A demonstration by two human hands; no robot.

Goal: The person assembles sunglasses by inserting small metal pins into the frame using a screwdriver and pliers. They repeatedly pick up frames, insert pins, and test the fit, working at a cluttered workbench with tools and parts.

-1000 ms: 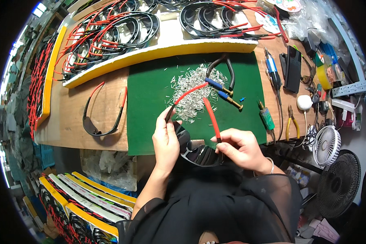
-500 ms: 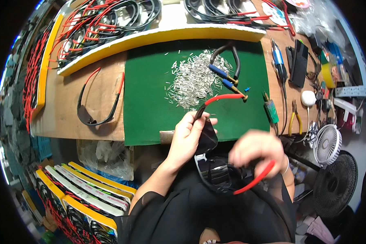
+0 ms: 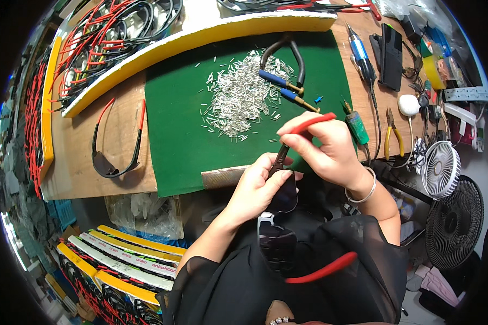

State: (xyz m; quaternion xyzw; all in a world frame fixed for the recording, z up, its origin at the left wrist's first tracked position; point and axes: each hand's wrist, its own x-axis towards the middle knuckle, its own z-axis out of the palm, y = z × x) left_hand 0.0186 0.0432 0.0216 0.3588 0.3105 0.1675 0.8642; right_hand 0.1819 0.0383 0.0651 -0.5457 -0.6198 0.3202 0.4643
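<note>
Apparently at the step of handling one temple of the dark-lensed sunglasses, held before sheer black clothing at the near edge of the flat green mat. Going rightward, past a loose heap of slim, shiny metal pins: pinching the black temple close to one smooth, curved lens with the left hand, in a narrow grip. Then, with the right hand, pinching the same temple farther along, near the change to a glossy red tip. Probably calling next for a steady left hold and light right-hand pressure, without straining the thin, plastic-looking temple. Farther right, on to a stubby green-handled tool, slim yellow-gripped pliers and a round, ribbed white fan.
</note>
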